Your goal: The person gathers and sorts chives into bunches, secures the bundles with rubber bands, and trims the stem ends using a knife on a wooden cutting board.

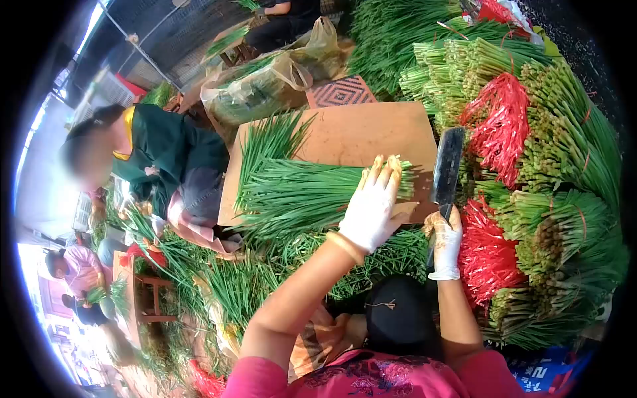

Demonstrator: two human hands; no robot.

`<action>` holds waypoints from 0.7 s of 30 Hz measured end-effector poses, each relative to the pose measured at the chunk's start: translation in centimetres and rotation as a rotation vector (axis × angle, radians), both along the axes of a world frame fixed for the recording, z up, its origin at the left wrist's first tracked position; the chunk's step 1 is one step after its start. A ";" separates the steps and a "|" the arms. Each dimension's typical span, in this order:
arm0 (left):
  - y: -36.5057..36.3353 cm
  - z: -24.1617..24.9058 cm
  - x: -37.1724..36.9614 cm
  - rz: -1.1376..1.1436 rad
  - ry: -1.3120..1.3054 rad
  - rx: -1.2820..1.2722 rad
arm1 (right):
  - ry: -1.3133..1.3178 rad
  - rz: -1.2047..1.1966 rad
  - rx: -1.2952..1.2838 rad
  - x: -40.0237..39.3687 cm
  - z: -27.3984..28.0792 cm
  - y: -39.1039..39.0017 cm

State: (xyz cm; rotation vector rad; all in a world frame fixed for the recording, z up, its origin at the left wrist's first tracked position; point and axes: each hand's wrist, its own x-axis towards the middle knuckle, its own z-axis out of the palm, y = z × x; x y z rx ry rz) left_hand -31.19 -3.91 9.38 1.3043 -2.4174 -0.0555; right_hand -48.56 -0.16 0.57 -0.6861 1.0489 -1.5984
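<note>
My left hand [371, 211], in a white glove with yellowed fingertips, lies flat on a bunch of garlic chives [298, 192]. Its fingers are stretched across the stem ends and the thumb points right. The bunch lies on a brown wooden board [368, 129], leaves to the left, stems to the right. More loose chives [259, 146] lie behind it on the board. My right hand [446, 242], also gloved, is closed round the handle of a cleaver [448, 166]. The dark blade stands beyond the board's right edge, apart from the bunch.
Red plastic ties [497, 119] and a second bundle of red ties [490, 249] lie at right among stacked, tied chive bundles [564, 232]. Loose leaves [391, 255] cover the space before the board. A co-worker in dark green [169, 149] sits at left. Behind stands a plastic bag [265, 89].
</note>
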 end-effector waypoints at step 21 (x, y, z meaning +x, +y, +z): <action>-10.7 -4.3 -4.0 0.210 -0.442 0.376 | 0.605 0.322 0.355 0.0 4.5 1.0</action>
